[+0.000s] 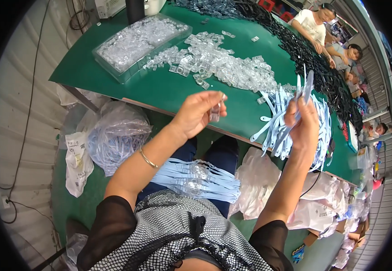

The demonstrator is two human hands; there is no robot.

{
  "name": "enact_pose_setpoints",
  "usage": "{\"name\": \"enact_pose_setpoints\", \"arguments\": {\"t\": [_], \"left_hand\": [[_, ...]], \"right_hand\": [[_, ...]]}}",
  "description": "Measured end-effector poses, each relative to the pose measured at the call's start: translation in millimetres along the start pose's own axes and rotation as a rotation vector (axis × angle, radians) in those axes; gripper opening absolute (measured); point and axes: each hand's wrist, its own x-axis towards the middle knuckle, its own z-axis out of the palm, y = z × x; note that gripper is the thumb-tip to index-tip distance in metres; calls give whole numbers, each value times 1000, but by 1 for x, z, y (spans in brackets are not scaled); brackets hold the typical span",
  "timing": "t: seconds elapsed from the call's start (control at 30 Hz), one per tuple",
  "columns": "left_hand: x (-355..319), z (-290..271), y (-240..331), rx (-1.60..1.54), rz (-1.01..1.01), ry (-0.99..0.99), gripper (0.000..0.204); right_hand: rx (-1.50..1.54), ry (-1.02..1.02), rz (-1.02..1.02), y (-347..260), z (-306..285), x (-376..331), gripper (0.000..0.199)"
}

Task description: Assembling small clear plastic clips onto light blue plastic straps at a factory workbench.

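Head view shows the left hand pinching a clear plastic piece above the near edge of the green table; well apart, the right hand closes on light-blue straps over the strap pile at right. Gripping the piece by its rim and fanning the straps should limit tangling.

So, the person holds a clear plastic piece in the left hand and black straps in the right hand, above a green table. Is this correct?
Not quite: the straps in the right hand are light blue, as the head view shows. The left hand does hold a clear plastic piece, and the table is green.
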Motion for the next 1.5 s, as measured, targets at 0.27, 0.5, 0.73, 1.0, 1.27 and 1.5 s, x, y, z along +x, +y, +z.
{"name": "enact_pose_setpoints", "arguments": {"t": [0.27,0.5,0.73,1.0,1.27,1.5], "left_hand": [[-64,9,-29,140,-135,1,27],[-100,20,-33,75,-148,85,17],[-121,28,-35,163,-144,87,19],[-129,26,-39,-109,-207,92,21],[-134,22,-42,-182,-218,52,24],[-135,16,-39,195,-234,87,17]], "right_hand": [[477,-61,380,61,33,-47,24],[691,-117,506,87,58,-96,18],[352,38,381,103,83,-143,18],[213,70,363,107,89,-159,23],[273,124,395,107,94,-163,17],[188,108,282,114,100,-162,21]]}}
